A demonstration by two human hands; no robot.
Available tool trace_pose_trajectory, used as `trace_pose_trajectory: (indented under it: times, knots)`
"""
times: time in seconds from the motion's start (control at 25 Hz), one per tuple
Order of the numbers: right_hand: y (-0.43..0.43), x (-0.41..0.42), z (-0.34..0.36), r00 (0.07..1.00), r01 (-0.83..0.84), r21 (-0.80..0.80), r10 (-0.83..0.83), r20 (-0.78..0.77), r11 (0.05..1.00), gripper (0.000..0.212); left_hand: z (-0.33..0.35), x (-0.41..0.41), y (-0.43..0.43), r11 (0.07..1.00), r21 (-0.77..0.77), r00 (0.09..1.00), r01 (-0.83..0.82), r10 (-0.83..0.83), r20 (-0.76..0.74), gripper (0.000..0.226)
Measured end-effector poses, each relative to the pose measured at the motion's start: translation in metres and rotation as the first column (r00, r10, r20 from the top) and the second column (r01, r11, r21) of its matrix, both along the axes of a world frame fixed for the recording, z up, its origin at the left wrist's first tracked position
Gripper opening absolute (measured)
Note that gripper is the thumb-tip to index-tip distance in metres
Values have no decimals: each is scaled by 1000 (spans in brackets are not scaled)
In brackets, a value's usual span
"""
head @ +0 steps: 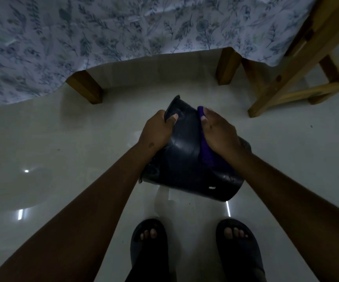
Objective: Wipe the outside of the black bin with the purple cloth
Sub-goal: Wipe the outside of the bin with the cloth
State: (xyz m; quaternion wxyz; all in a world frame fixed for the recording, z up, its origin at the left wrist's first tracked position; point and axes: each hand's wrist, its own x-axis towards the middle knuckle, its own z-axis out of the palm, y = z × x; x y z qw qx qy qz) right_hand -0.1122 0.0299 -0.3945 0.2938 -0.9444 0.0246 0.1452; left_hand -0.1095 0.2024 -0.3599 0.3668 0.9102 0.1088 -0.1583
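Note:
The black bin (186, 159) is tipped on its side above the pale floor, its rim pointing away from me and its base toward my feet. My left hand (157, 129) grips the rim at the bin's far left, thumb on the outer wall. My right hand (218, 132) presses the purple cloth (206, 153) flat against the bin's right side. Only a strip of the cloth shows beside and under the palm. The light is dim.
A bed with a leaf-patterned sheet (103, 27) hangs over two wooden legs (87, 87) just beyond the bin. A wooden stool (298, 78) stands at the right. My feet in dark slippers (150, 247) are below the bin on the glossy floor.

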Motion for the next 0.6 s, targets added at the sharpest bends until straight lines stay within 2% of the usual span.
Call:
trace_pose_trajectory:
  times: [0.12,0.2,0.28,0.36,0.4,0.48,0.52,0.6]
  knots:
    - [10,-50,-1,974,-94,-119,116,192,988,53,1,4,-4,1000,-5,999,-30,30,-9,35]
    - [2,-43,-6,961,-124,-77,139,240,989,52,9,-1,-2,992,-113,998,-60,58,-23,32]
    - [-10,-16,-10,977,-97,2,95,189,995,51,12,-24,7,987,-159,1000,4,-4,1,27]
    - [-20,12,-16,995,-71,67,66,76,995,51,9,-48,16,996,-49,996,75,-73,57,26]
    - [-21,19,-17,998,-58,96,55,35,994,51,6,-53,18,998,-5,995,59,-58,82,28]
    - [-21,9,-15,998,-32,120,26,51,992,51,1,-41,17,999,22,993,25,-28,116,32]
    - [-21,-5,-13,994,-36,97,26,103,995,51,1,-30,15,999,34,991,35,-39,125,33]
    - [-15,-47,-9,965,-98,-106,121,234,990,54,4,-10,9,996,65,988,68,-76,137,31]
